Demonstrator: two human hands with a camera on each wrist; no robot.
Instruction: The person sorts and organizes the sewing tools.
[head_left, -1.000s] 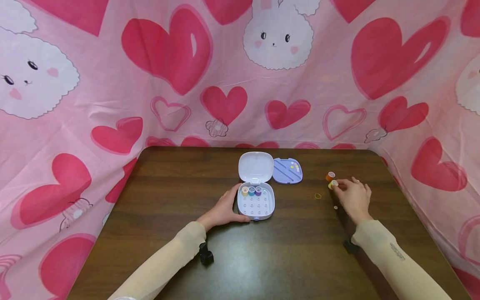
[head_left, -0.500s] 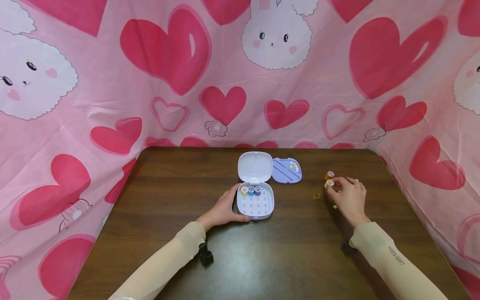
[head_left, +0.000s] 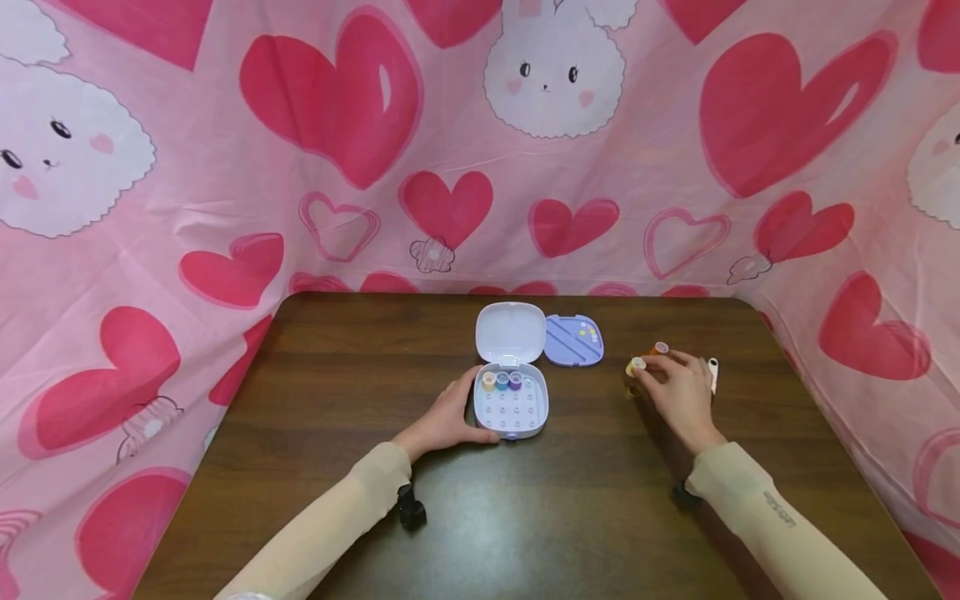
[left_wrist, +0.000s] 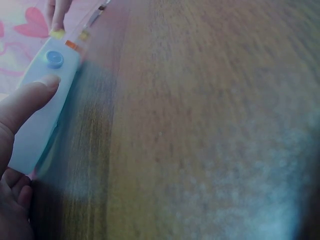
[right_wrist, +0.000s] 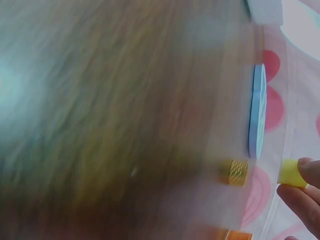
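Observation:
My left hand [head_left: 447, 423] grips the left side of a white sewing box [head_left: 543, 421], thumb along its front by the blue latch [left_wrist: 54, 59]. The box lid [head_left: 511, 332] is raised. A cream, a blue and a purple thread spool [head_left: 516, 381] stand in its back row; small pegs fill the rest. Over the table to the right, my right hand [head_left: 681, 400] pinches a yellow thread spool [right_wrist: 291, 172] between thumb and fingers, raised off the surface. Just behind those fingers an orange thread spool [head_left: 661, 348] is partly covered. A gold thimble [right_wrist: 238, 173] stands below the held spool.
A lavender tray [head_left: 564, 353] with several small buttons [head_left: 592, 331] lies behind the box, to its right. Beside the right hand is a slim white item [head_left: 713, 377] with a hole in its end. Pink heart-print cloth [head_left: 465, 108] hangs around the brown table [head_left: 360, 358].
My right hand has lifted the yellow thread spool and carried it left, away from the orange spool. The slim white item has come into fuller view. My left hand stays on the box.

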